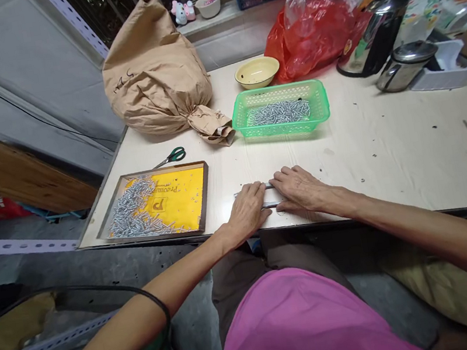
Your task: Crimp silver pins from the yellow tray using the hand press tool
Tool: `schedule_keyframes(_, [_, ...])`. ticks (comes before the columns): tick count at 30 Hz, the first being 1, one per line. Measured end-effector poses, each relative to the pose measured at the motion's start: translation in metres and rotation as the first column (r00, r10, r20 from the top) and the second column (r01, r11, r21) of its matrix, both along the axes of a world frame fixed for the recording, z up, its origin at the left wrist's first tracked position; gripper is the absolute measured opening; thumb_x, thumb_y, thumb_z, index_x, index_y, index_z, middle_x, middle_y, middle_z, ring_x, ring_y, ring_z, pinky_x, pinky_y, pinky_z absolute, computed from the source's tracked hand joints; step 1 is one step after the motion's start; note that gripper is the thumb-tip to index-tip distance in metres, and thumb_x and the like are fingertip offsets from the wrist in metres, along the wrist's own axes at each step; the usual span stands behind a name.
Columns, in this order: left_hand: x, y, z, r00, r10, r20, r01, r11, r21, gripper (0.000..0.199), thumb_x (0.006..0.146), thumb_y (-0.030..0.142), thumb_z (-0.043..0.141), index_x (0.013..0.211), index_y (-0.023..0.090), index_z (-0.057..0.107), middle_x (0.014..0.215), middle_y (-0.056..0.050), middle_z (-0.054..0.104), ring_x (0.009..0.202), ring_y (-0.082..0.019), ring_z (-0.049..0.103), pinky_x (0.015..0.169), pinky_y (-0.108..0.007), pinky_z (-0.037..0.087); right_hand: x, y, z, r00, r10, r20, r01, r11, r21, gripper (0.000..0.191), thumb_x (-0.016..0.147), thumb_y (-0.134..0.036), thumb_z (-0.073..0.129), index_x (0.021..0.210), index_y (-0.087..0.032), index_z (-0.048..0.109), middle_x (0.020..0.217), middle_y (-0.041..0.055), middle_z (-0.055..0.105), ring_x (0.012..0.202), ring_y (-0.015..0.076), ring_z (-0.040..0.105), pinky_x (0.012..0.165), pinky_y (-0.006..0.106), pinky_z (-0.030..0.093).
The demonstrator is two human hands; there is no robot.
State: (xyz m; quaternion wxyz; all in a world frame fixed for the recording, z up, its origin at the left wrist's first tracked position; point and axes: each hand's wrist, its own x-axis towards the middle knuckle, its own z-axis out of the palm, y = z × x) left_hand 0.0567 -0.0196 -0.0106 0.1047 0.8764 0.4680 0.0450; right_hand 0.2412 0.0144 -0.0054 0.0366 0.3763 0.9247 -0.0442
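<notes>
Near the front edge of the table, my left hand (248, 209) and my right hand (300, 188) grip a small flat rectangular piece with grey metallic edges (269, 196) from either side. Its ends are covered by my fingers, so its exact kind cannot be made out. To the left lies a shallow tray (205, 198) with a yellow lining, and many small silvery metal pins (133, 211) are heaped on its left side. Beyond my hands stands a green plastic basket (283, 128) with more of these small metal pieces (280, 112).
Green-handled scissors (176, 154) lie behind the tray. A large brown paper sack (155, 75), a yellow bowl (257, 72) and a red plastic bag (317, 28) stand at the back. An electric kettle (377, 34) and a glass teapot (405, 66) are at the right.
</notes>
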Motion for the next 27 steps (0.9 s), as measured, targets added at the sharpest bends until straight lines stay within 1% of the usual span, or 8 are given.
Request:
schedule_keyframes(2, [0.003,0.007,-0.001,0.999,0.007,-0.048,-0.008,1.0,-0.013,0.057,0.078,0.026,0.062,0.129,0.01,0.041,0.123,-0.015,0.051,0.111,-0.027,0.046,0.094,-0.041,0.042,-0.001,-0.001,0.002,1.0,-0.019,0.004,0.019,1.0,-0.018,0.048,0.077,-0.048,0.066,0.107,-0.011,0.057,0.104,0.0135,0.057,0.098,0.0276,0.048,0.078,0.037,0.037])
schedule_keyframes(5, [0.004,0.015,0.003,0.993,-0.018,-0.116,0.015,1.0,-0.026,0.066,0.077,0.032,0.064,0.133,0.009,0.037,0.118,-0.015,0.053,0.105,-0.028,0.048,0.088,-0.04,0.043,-0.001,0.0,0.004,1.0,-0.031,-0.005,0.03,0.997,-0.065,0.058,0.073,-0.05,0.069,0.111,-0.009,0.055,0.106,0.0142,0.056,0.098,0.0275,0.048,0.078,0.036,0.039])
schedule_keyframes(8, [0.003,0.023,0.01,0.985,-0.079,-0.154,0.073,0.996,-0.044,0.066,0.074,0.041,0.066,0.129,0.011,0.042,0.113,-0.013,0.054,0.101,-0.027,0.049,0.085,-0.039,0.043,0.0,0.002,0.005,0.998,-0.054,0.008,0.055,0.994,-0.096,0.064,0.069,-0.052,0.072,0.112,-0.009,0.055,0.107,0.0147,0.055,0.097,0.0279,0.048,0.078,0.036,0.041])
schedule_keyframes(11, [0.002,0.028,0.013,0.983,-0.095,-0.158,0.086,0.994,-0.062,0.053,0.075,0.044,0.065,0.117,0.015,0.053,0.106,-0.011,0.055,0.097,-0.026,0.049,0.081,-0.038,0.043,0.0,0.002,0.008,0.998,-0.069,0.017,0.07,0.992,-0.107,0.051,0.073,-0.048,0.07,0.107,-0.012,0.058,0.104,0.0132,0.057,0.095,0.0262,0.049,0.077,0.035,0.041])
schedule_keyframes(15, [-0.004,0.03,0.007,0.997,-0.029,-0.077,0.027,0.999,-0.039,0.039,0.078,0.04,0.063,0.109,0.016,0.058,0.1,-0.008,0.056,0.096,-0.024,0.049,0.082,-0.036,0.043,-0.007,0.004,0.01,0.997,-0.073,0.003,0.073,0.994,-0.084,0.031,0.082,-0.036,0.064,0.104,-0.015,0.06,0.101,0.0107,0.059,0.095,0.0235,0.05,0.075,0.032,0.04])
schedule_keyframes(19, [-0.01,0.032,0.001,0.996,0.085,-0.031,-0.085,0.996,-0.022,0.032,0.08,0.038,0.061,0.102,0.016,0.062,0.096,-0.007,0.058,0.095,-0.023,0.05,0.079,-0.034,0.044,-0.018,0.015,0.009,0.998,-0.056,0.011,0.057,0.996,-0.062,0.023,0.084,-0.032,0.061,0.1,-0.016,0.062,0.1,0.0096,0.061,0.096,0.0223,0.052,0.075,0.031,0.037])
schedule_keyframes(22, [-0.011,0.034,0.001,0.99,0.141,-0.013,-0.142,0.989,-0.04,0.026,0.081,0.037,0.061,0.097,0.017,0.063,0.094,-0.005,0.059,0.094,-0.022,0.05,0.075,-0.032,0.044,-0.023,0.022,0.01,0.999,-0.046,0.025,0.048,0.995,-0.085,0.018,0.087,-0.029,0.057,0.098,-0.015,0.062,0.099,0.0093,0.062,0.094,0.0211,0.053,0.075,0.03,0.036])
schedule_keyframes(27, [-0.01,0.033,0.002,0.985,0.174,-0.015,-0.175,0.981,-0.086,0.019,0.083,0.035,0.059,0.091,0.018,0.064,0.092,-0.004,0.06,0.091,-0.021,0.05,0.071,-0.032,0.044,-0.025,0.025,0.012,0.999,-0.035,0.041,0.041,0.989,-0.144,0.014,0.089,-0.025,0.053,0.093,-0.016,0.063,0.094,0.0077,0.063,0.088,0.019,0.055,0.072,0.028,0.035])
